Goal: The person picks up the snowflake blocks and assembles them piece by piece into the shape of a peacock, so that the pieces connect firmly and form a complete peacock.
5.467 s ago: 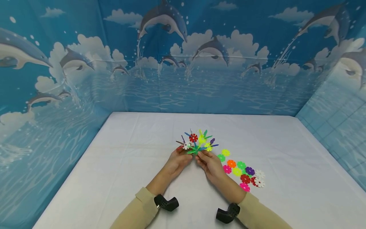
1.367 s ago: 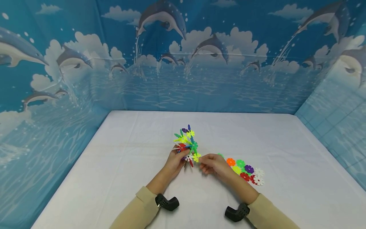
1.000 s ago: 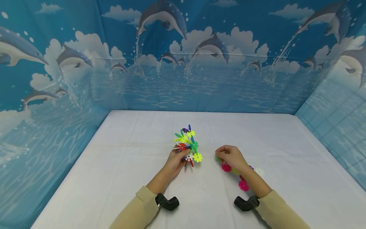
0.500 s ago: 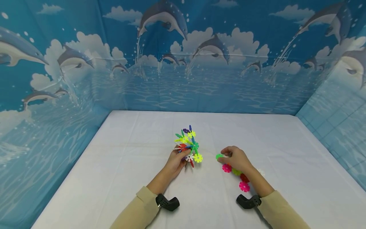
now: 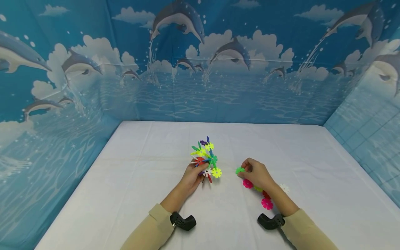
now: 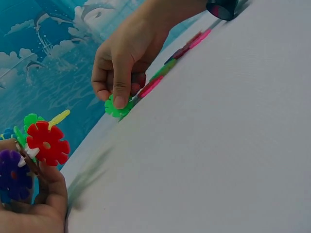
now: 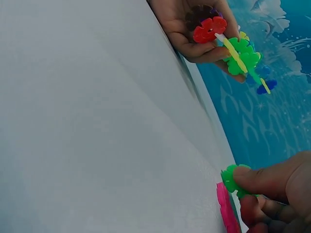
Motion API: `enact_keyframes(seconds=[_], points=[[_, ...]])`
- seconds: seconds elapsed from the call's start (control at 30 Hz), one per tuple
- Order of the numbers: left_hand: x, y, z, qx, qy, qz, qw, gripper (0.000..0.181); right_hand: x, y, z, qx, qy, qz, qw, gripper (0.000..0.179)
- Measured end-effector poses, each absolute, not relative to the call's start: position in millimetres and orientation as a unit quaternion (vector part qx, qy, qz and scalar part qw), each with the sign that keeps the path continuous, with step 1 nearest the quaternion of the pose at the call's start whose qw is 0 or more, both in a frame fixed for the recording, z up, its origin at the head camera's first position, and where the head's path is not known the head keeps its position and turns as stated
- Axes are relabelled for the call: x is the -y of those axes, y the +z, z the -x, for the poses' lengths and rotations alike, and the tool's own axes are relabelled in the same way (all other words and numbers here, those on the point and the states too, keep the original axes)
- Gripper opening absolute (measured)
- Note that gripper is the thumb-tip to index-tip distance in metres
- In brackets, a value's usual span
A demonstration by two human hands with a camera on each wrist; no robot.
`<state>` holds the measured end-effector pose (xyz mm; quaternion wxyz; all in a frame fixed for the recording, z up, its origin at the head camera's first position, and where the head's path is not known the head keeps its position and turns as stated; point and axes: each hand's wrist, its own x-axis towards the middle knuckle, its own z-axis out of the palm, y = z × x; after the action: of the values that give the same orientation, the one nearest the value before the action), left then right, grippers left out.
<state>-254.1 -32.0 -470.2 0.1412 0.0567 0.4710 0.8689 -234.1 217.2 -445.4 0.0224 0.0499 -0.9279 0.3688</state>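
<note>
My left hand (image 5: 191, 175) grips a cluster of interlocked plastic snowflake discs over the middle of the table. In the head view the cluster shows a yellow disc (image 5: 216, 172), a green disc (image 5: 213, 159) and a white disc (image 5: 206, 172); a red disc (image 6: 47, 143) and a purple disc (image 6: 15, 174) face the left wrist camera. To the right, my right hand (image 5: 258, 174) pinches a green snowflake disc (image 6: 116, 108) between thumb and fingers, close over the table. Its thumb lies across the disc's face. A pink disc (image 5: 248, 183) lies just below that hand.
Loose discs spread under and beside the right forearm, among them a pink disc (image 5: 267, 203), a red disc (image 5: 266, 194) and a white disc (image 5: 284, 188). The forearm hides others. A white cloth covers the table (image 5: 150, 194); a dolphin-print curtain (image 5: 200, 93) stands behind it.
A yellow disc has been added to the cluster, which the left hand has turned. My right hand has moved from the cluster to the loose discs and taken hold of a green one.
</note>
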Motion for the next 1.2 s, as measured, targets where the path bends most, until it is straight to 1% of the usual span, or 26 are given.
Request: enact_keyframes(seconds=[0.13,0.33,0.53,0.7,0.83,1.07,1.2], points=[[32.2,-471.0,254.5,-0.471,0.869,-0.055,0.141,0.047,-212.7,-445.1,231.2,0.916,0.395,-0.066,0.028,0.019],[32.3,-469.9,253.3,-0.466,0.872,-0.052,0.140,0.047,-197.5,-444.3,223.7,0.877,0.474,-0.075,-0.006,0.014],[32.2,-469.0,253.0,-0.456,0.878,-0.056,0.134,0.045,-180.7,-442.7,214.5,0.846,0.525,-0.086,-0.037,0.012],[32.9,-468.7,252.2,-0.449,0.882,-0.054,0.132,0.046,-169.6,-442.1,206.8,0.842,0.528,-0.095,-0.051,0.013],[33.2,-468.8,251.6,-0.445,0.885,-0.050,0.130,0.046,-162.9,-442.7,202.4,0.843,0.525,-0.108,-0.043,0.014],[33.4,-469.7,252.5,-0.443,0.886,-0.050,0.127,0.047,-155.6,-446.1,199.1,0.865,0.484,-0.131,0.000,0.012],[33.4,-469.9,252.5,-0.440,0.887,-0.055,0.127,0.049,-152.1,-447.1,197.1,0.870,0.475,-0.127,0.006,0.013]])
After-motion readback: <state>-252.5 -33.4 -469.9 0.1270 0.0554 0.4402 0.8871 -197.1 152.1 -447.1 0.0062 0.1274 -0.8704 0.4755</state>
